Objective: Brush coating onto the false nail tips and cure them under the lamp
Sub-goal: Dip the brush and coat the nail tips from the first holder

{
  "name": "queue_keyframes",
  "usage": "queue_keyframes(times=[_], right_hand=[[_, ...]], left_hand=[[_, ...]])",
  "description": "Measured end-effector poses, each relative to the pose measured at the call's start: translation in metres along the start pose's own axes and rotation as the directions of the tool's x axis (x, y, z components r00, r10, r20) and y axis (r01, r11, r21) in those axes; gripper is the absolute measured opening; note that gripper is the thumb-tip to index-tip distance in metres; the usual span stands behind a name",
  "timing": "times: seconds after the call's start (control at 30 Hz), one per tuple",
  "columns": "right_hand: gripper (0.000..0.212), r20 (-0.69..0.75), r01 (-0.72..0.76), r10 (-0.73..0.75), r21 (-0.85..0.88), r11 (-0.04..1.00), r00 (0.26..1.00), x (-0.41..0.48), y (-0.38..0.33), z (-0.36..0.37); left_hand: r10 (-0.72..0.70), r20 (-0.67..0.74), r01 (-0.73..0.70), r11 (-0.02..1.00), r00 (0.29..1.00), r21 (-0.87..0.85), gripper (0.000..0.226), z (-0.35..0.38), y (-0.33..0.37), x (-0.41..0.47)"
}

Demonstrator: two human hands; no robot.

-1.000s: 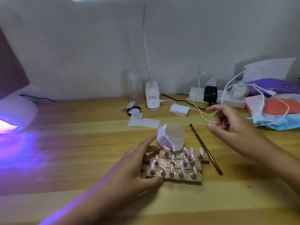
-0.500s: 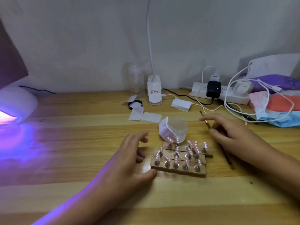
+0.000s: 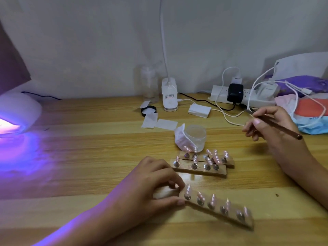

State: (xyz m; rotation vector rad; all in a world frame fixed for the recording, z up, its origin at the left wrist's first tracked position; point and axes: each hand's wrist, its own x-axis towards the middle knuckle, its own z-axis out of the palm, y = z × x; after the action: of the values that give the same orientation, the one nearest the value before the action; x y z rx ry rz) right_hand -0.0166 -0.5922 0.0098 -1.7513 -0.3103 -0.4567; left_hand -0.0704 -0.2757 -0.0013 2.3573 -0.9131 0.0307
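Five nail tips [image 3: 212, 199] stand on the wooden strip [image 3: 218, 214], lower centre, which the left hand [image 3: 150, 183] pinches at its end. At mid right, the right hand [image 3: 271, 125] grips the brush [image 3: 287, 131].

A plain pale wall [image 3: 92, 43] backs the far edge of my light wooden counter [image 3: 85, 144], its planks running left to right. Violet glow washes the counter's left side; a dark maroon panel [image 3: 10, 61] stands at the far left.
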Motion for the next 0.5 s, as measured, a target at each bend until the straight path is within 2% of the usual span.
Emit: queue_keyframes(times=[0.3,0.43,0.5], right_hand=[[0.034,-0.035,0.004,-0.005,-0.018,1.0,0.999,0.0,-0.001,0.0],[0.039,-0.025,0.012,-0.013,-0.024,1.0,1.0,-0.001,-0.002,0.0],[0.039,-0.027,0.02,-0.02,-0.023,1.0,0.999,-0.001,-0.002,-0.001]], left_hand=[[0.009,0.059,-0.007,0.999,0.998,-0.032,0.038,0.0,0.008,0.001],[-0.011,0.085,0.009,1.0,0.996,0.023,0.019,-0.007,0.017,0.0],[-0.026,0.152,0.019,0.999,0.988,0.049,0.02,-0.013,0.022,-0.003]])
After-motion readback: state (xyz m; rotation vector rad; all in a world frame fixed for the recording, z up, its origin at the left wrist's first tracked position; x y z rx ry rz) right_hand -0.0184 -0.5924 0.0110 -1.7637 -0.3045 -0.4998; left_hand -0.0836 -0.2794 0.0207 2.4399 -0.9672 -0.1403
